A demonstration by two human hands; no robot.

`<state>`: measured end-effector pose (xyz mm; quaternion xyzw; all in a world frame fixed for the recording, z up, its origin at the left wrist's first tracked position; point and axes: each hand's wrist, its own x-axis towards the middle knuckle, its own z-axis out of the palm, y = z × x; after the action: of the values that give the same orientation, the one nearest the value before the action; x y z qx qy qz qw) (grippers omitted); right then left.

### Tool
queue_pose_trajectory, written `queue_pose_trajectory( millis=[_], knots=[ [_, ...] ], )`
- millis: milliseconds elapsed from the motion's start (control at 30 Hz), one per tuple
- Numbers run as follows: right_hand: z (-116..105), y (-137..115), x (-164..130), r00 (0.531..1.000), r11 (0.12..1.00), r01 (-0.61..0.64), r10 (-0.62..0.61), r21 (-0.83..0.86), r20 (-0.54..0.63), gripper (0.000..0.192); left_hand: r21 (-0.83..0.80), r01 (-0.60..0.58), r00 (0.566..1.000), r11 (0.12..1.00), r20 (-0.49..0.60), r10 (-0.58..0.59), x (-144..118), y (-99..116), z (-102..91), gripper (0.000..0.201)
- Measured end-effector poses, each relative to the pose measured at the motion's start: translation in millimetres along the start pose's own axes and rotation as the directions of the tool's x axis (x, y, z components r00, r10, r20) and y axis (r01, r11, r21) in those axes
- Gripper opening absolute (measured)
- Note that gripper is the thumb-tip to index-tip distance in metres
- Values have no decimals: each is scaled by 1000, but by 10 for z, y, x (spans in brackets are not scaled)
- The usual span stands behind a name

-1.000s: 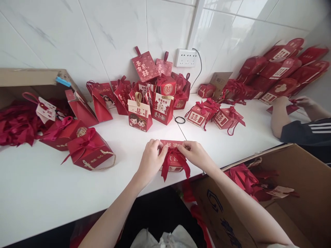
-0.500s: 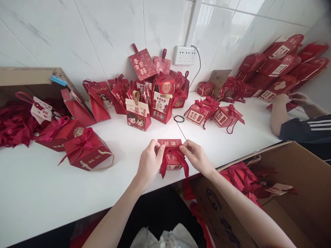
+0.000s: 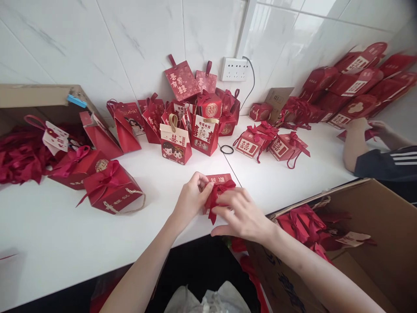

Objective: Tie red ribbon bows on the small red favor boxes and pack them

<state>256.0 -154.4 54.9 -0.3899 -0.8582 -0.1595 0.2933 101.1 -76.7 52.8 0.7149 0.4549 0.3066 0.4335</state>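
Note:
A small red gift box [image 3: 219, 178] with gold characters sits near the front edge of the white table, a dark red ribbon bow [image 3: 224, 187] lying across its top. My left hand [image 3: 197, 191] pinches the bow's left loop between thumb and finger. Over the front right of the box hovers my right hand [image 3: 239, 213], fingers apart and slightly curled, thumb stretched out below. It covers part of the box and the ribbon's right side. One ribbon tail [image 3: 213, 216] hangs down the front, close to my right fingertips.
Finished-looking red gift boxes [image 3: 205, 134] stand along the wall, with more [image 3: 112, 187] at left. A carton [image 3: 384, 217] of ribboned boxes is at front right. Another person's hands [image 3: 361, 128] work beside stacked boxes [image 3: 355, 80]. A black hair-tie-like loop [image 3: 226, 149] lies behind my box.
My right hand has let go of the bow's right loop and moved down and across the box's front, fingers opening. My left hand keeps its pinch on the ribbon.

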Motion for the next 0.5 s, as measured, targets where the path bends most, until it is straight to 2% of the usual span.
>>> queue_pose_trajectory(
  millis=[33, 100, 200, 367, 500],
  knots=[
    [14, -34, 11, 996, 994, 85, -83, -62, 35, 16, -3, -2, 1000, 1000, -1, 2, 9, -7, -6, 13],
    [55, -68, 18, 992, 985, 113, -106, -129, 62, 20, -10, -6, 1000, 1000, -10, 6, 20, -19, -9, 11],
    [97, -56, -7, 994, 993, 103, -101, -57, 36, 23, -9, -28, 999, 1000, -37, 27, 17, -24, 9, 11],
    [75, -50, -42, 985, 985, 168, -167, 32, -50, 20, -2, -20, 994, 1000, -110, 19, -8, -4, 69, 8],
    [123, -94, -52, 977, 977, 209, -207, 48, -42, 19, -9, -34, 991, 999, -133, 32, -1, -8, 89, 7]
  ],
)
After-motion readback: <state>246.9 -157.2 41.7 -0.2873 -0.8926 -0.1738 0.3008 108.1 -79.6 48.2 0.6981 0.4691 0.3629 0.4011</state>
